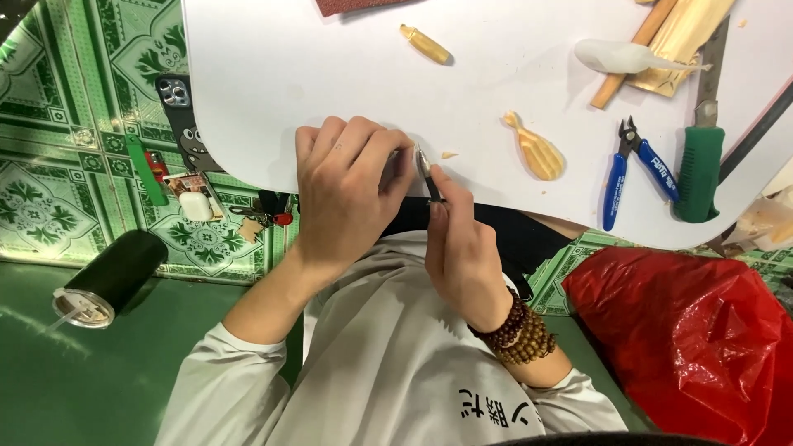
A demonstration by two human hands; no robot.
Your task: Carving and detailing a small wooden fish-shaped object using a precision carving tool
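Your left hand curls its fingers tight around a small, mostly hidden workpiece at the white table edge, steadying it while your right hand pinches a carving knife against it.

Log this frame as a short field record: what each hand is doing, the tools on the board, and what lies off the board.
Left hand: closed around a small piece, which is hidden by the fingers
Right hand: grips a thin carving knife, tip at the left hand
Wrist: wooden bead bracelets on the right
Surface: white board
Carved wooden pieces: one at top, one right of the hands
Tools: blue-handled cutters, green-handled tool
Off the board: red plastic bag, black cylinder, phone
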